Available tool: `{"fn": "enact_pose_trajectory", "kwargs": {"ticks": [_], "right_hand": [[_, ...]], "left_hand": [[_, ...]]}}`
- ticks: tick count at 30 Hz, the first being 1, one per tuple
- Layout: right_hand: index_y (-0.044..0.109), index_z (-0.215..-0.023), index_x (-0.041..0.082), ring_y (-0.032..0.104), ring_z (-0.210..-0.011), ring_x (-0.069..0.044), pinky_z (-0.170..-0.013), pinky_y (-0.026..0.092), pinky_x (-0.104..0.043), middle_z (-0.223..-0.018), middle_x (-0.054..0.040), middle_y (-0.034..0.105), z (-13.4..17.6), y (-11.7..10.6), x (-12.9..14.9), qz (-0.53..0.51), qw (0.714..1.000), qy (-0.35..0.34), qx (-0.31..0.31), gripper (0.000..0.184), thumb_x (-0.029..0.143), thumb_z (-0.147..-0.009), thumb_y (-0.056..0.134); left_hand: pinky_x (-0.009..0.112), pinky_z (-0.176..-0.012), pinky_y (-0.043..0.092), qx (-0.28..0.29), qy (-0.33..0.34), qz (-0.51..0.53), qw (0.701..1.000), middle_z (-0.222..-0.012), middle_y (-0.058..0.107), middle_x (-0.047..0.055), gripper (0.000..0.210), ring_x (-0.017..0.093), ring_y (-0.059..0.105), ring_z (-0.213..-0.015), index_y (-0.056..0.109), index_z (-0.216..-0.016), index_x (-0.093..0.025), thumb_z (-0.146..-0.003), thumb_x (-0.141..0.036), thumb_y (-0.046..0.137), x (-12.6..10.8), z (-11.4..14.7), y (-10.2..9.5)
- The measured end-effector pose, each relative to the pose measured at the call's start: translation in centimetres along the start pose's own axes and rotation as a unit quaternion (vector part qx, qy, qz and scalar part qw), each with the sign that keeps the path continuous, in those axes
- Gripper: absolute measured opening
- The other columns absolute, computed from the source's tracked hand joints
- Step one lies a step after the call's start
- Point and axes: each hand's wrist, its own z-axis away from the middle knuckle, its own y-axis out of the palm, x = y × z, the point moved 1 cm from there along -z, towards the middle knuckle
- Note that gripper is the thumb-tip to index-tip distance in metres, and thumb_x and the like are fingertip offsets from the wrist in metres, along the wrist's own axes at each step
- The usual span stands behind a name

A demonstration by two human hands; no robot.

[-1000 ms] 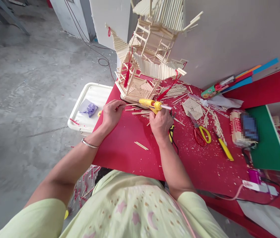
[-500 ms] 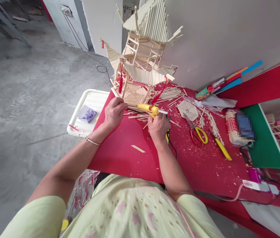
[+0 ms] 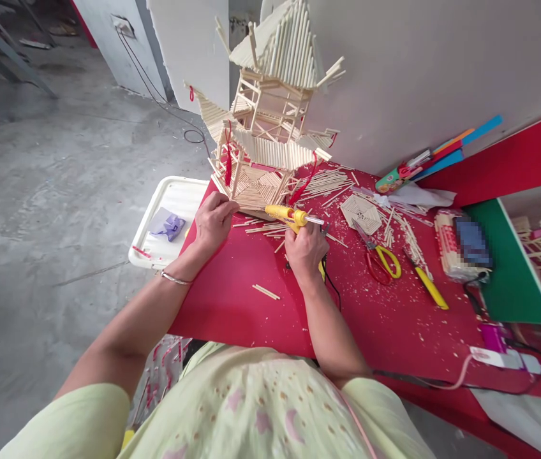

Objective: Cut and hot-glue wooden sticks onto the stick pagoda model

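Note:
A model pagoda of pale wooden sticks stands at the back of the red table, with red tassels hanging from its lower roof. At the front left corner of its base, my left hand is closed, thumb and fingers pinched together; whatever lies between them is too small to make out. My right hand is wrapped around the grip of a yellow hot glue gun. The gun's nozzle points left, toward the base's front edge, and a clear glue stick pokes out of its back. Loose sticks lie in front of my hands.
Scissors and a yellow-handled cutter lie to the right on the red table. Near them are a small octagonal stick panel and scattered sticks. A white lidded box is at the left; a power strip sits at the right.
The whole view has shifted slightly, so the pagoda and left hand appear a little farther left and lower. My right hand keeps hold of the glue gun near the base.

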Motion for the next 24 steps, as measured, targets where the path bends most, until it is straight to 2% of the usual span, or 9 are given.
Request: {"fn": "enact_pose_trajectory", "kwargs": {"ticks": [9, 24], "right_hand": [[0.067, -0.106, 0.012, 0.065, -0.084, -0.025, -0.066, 0.046, -0.031, -0.098, -0.0141, 0.069, -0.03, 0.28, -0.09, 0.004, 0.999, 0.046, 0.000, 0.021, 0.025, -0.094, 0.054], [0.069, -0.103, 0.013, 0.064, -0.085, -0.026, -0.068, 0.049, -0.034, -0.097, -0.0143, 0.067, 0.30, 0.31, -0.21, -0.029, 0.998, 0.055, -0.020, 0.025, 0.034, -0.094, 0.057]], "left_hand": [[0.029, -0.072, 0.044, 0.004, -0.019, 0.031, 0.999, -0.091, 0.061, 0.004, 0.025, 0.016, 0.058, -0.081, 0.076, -0.093, -0.022, -0.101, -0.032, 0.055, -0.46, -0.25, 0.33], [0.030, -0.072, 0.044, 0.003, -0.013, 0.025, 1.000, -0.092, 0.060, 0.004, 0.022, 0.017, 0.058, -0.083, 0.078, -0.093, -0.024, -0.099, -0.029, 0.057, -0.13, -0.15, 0.85]]}}
